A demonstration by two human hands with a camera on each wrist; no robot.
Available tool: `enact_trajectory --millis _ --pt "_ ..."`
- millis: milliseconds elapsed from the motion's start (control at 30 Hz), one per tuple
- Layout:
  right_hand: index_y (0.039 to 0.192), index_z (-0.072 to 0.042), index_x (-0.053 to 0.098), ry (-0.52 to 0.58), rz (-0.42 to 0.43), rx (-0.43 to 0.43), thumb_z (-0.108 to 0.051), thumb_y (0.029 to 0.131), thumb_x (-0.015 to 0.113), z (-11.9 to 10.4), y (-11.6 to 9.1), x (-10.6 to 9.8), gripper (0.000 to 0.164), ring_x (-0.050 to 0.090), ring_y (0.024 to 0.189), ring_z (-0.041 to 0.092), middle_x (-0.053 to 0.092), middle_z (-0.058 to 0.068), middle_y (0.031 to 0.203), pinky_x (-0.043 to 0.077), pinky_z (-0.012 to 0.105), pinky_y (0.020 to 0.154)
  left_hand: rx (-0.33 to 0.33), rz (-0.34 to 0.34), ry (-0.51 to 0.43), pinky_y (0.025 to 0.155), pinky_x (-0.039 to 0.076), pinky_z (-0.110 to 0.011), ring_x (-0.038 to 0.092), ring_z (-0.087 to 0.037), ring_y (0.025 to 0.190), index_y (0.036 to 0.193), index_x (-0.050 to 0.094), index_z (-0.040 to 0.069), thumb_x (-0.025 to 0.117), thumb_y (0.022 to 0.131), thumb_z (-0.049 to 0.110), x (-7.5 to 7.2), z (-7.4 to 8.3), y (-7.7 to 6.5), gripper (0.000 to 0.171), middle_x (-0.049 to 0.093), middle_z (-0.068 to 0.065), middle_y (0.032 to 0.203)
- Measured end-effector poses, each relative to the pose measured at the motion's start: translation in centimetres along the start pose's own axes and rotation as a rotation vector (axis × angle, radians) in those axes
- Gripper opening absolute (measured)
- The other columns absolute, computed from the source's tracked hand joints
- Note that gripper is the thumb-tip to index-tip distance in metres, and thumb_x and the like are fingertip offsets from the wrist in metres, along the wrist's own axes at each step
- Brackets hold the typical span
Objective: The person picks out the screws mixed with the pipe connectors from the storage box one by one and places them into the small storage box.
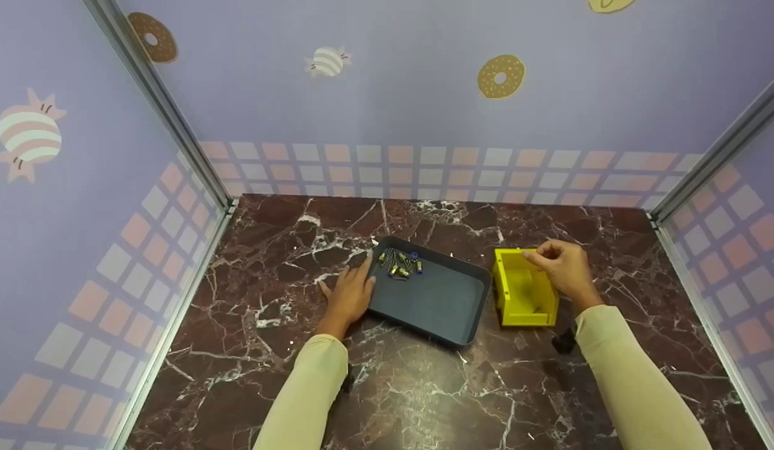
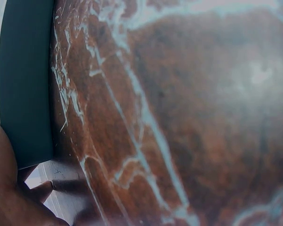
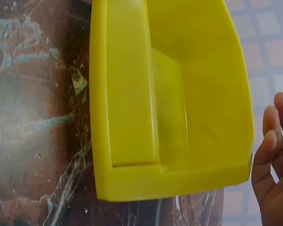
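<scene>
Gray tray (image 1: 433,306) touching left hand (image 1: 349,294), yellow bin (image 1: 528,320) beside right hand (image 1: 565,270)

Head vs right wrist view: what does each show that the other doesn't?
Head only: the grey tray, the small metal parts in it, the left hand at its side.
Right wrist only: no extra object, just a close-up of the yellow bin.
Both: that bin, the right hand, marbled tabletop, patterned wall.

yellow bin (image 1: 528,320): smooth plastic | dark tray (image 1: 433,309): matt | tabletop (image 1: 424,387): glossy, marble-look | sleeves (image 1: 305,390): matt cloth
</scene>
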State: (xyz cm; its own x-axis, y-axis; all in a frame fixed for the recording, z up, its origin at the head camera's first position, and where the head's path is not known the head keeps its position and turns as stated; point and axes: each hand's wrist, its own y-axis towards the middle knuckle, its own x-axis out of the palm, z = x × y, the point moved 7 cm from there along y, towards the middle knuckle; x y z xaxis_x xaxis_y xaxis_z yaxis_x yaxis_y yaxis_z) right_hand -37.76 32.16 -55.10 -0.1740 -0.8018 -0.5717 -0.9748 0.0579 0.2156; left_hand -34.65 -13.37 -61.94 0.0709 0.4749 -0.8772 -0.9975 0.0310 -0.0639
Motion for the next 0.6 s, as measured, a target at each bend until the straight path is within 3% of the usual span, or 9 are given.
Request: enact_trajectory --millis 200,600 --pt "0.084 -0.011 0.073 0.012 -0.018 0.019 -0.051 0.086 0.079 -0.6 0.2 0.5 0.041 0.057 0.066 0.015 0.067 0.003 0.077 0.05 0.022 0.056 -0.008 0.0 0.005 0.114 -0.001 -0.083 0.029 -0.029 0.156 0.162 0.023 0.042 0.041 0.109 0.045 -0.1 0.0 0.0 0.056 0.049 0.002 0.157" --pt "0.082 -0.013 0.075 0.058 -0.008 -0.075 -0.048 0.085 0.081 -2.7 0.4 2.5 0.035 0.059 0.064 0.014 0.069 0.004 0.075 0.049 0.021 0.055 -0.005 0.002 0.007 0.114 -0.002 -0.083 0.029 -0.029 0.155 0.162 0.022 0.043 0.04 0.109 0.045 0.0 0.0 0.0 0.056 0.049 0.003 0.157"
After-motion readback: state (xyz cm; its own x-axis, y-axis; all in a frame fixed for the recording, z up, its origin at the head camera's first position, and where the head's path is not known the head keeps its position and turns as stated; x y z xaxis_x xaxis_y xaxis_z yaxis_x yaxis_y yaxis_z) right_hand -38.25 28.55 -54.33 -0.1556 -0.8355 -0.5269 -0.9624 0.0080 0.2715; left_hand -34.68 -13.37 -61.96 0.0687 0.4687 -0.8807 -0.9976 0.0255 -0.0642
